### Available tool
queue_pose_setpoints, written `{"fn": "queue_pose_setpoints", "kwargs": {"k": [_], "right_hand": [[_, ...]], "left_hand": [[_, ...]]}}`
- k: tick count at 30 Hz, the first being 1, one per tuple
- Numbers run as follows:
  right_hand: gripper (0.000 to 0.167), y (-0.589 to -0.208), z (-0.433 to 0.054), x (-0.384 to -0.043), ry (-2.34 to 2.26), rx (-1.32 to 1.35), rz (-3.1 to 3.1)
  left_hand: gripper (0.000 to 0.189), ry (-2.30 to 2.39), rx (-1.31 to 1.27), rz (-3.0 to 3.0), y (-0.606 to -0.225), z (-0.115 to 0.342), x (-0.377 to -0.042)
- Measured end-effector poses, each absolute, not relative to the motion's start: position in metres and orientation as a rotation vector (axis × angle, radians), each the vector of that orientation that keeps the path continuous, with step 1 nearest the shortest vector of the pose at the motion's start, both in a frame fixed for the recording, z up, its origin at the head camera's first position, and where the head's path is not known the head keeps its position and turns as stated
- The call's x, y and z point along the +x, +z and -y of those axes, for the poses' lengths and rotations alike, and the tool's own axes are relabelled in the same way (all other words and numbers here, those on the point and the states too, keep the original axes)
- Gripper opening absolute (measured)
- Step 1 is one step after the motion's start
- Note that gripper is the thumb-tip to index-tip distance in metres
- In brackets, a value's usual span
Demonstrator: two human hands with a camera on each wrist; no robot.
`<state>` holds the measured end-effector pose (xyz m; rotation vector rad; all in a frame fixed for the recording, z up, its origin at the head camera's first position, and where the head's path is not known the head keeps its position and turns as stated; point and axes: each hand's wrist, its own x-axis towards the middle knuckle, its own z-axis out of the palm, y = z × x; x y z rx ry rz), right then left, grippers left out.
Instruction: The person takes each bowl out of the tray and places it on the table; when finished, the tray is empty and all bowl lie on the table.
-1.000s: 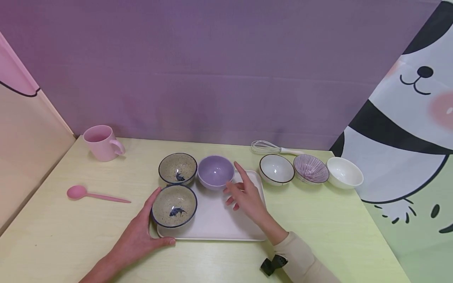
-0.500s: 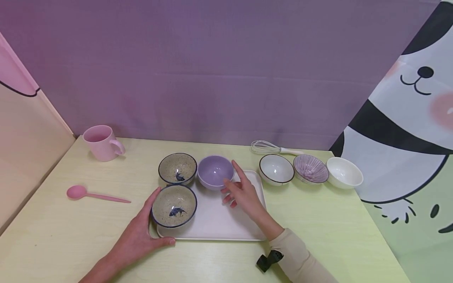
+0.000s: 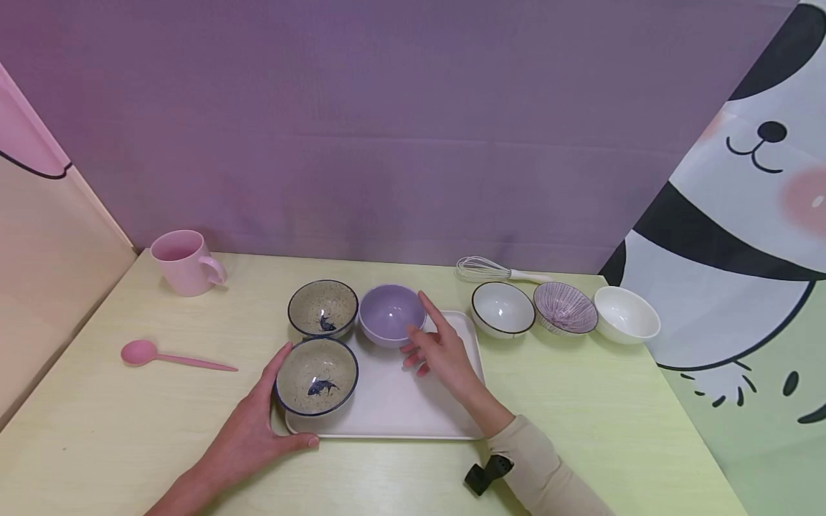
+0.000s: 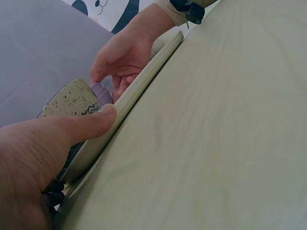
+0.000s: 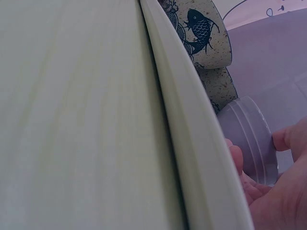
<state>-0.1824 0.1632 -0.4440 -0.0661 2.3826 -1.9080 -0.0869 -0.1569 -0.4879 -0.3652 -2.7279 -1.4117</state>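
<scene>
A speckled bowl (image 3: 310, 369) with a dark blue rim and a fish drawing stands at the front left of the white tray (image 3: 413, 412). Along its left side lie the fingers of my left hand (image 3: 248, 426), while the thumb stretches along the tray's front edge. A matching fish bowl (image 3: 316, 308) is right behind it. Beside that one is a plain purple bowl (image 3: 390, 312). My right hand (image 3: 445, 355) touches the purple bowl's right side, its index finger extended; the right wrist view shows fingertips against the bowl (image 5: 244, 129). Lower fingers are partly hidden there.
To the right of the tray stand a brown-rimmed white bowl (image 3: 503, 308), a purple-striped bowl (image 3: 564, 307) and a white bowl (image 3: 627, 315). A whisk (image 3: 484, 269) lies behind them. At left are a pink mug (image 3: 183, 265) and a pink spoon (image 3: 138, 352).
My right hand has shifted slightly left, closer against the purple bowl. My left hand and the bowls stay about where they were.
</scene>
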Motion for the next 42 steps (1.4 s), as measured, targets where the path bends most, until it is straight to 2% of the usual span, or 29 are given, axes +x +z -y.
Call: {"fn": "queue_pose_setpoints", "kwargs": {"k": [27,42], "right_hand": [[0.074,-0.440,-0.160,-0.179,-2.050,0.014,-2.365],[0.072,-0.423,-0.176,-0.157,-2.088,0.016,-2.353]], "left_hand": [[0.143,-1.434,-0.368,2.717,-0.490,0.158,-0.086],[0.144,-1.417,-0.372,2.718,-0.486,0.157,-0.086]]}}
